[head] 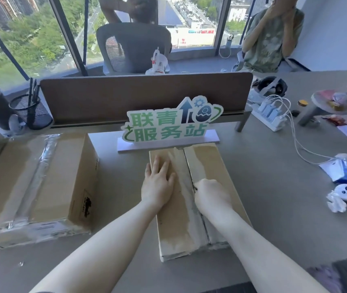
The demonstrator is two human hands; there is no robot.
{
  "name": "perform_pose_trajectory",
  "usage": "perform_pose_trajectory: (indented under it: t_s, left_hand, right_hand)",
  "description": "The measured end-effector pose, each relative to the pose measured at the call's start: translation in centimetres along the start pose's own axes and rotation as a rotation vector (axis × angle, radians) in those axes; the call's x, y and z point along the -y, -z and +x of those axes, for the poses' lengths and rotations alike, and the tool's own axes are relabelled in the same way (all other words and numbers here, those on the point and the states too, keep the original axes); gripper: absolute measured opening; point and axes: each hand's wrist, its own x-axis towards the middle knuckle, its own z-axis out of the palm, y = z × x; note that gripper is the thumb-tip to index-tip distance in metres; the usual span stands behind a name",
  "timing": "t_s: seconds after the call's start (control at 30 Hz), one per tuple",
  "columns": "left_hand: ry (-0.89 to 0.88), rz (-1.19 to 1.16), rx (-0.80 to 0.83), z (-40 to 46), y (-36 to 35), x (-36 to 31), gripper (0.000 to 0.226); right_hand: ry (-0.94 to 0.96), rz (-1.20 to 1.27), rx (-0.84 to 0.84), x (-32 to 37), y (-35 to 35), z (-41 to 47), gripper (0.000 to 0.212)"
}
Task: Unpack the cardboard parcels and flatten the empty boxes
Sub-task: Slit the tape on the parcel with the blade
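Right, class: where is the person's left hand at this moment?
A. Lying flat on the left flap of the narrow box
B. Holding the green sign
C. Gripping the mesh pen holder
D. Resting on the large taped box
A: the left hand lies with fingers spread flat on the narrow box, left of its taped seam.

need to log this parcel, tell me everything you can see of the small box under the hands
The small box is a long, flat parcel of plain brown cardboard lying on the grey desk, its far end against the base of the green sign. Clear tape runs along the centre seam of its top, and the seam shows as a dark slit on the far side. The left hand presses flat on the left flap. The right hand is curled at the seam, seemingly around a small cutting tool that is mostly hidden.
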Motion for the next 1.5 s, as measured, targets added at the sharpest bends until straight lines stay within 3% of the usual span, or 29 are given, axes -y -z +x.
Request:
perform_pose_trajectory:
  t_s: [0.23,0.5,1.0,1.1,1.33,1.5]
  left_hand:
    - [-0.089,0.173,0.073,-7.2,-1.1,-0.5,0.06]
    - [-0.061,0.256,0.007,-9.6,-2.4,-0.6,0.058]
    - [-0.111,0.159,0.054,-9.8,-1.8,-0.3,0.059]
    - [-0.129,0.145,0.082,-10.1,-1.3,0.2,0.062]
    - [-0.257,0.223,0.051,-11.4,-1.5,1.1,0.065]
    - [-0.276,0.212,0.029,-11.5,-1.6,1.1,0.064]
  right_hand:
    - [0.049,0.045,-0.023,-1.6,-1.2,-3.7,0.019]
    - [0.079,0.001,0.002,-2.5,-1.3,-7.5,0.022]
    - [-0.069,0.098,-0.128,-3.5,-5.1,-15.4,0.03]
    - [-0.174,0.265,-0.189,-4.0,-5.3,-17.0,0.03]
    - [-0.455,1.003,-0.333,-3.5,-8.0,-17.5,0.026]
    - [-0.533,1.282,-0.424,-2.1,-9.3,-16.9,0.026]
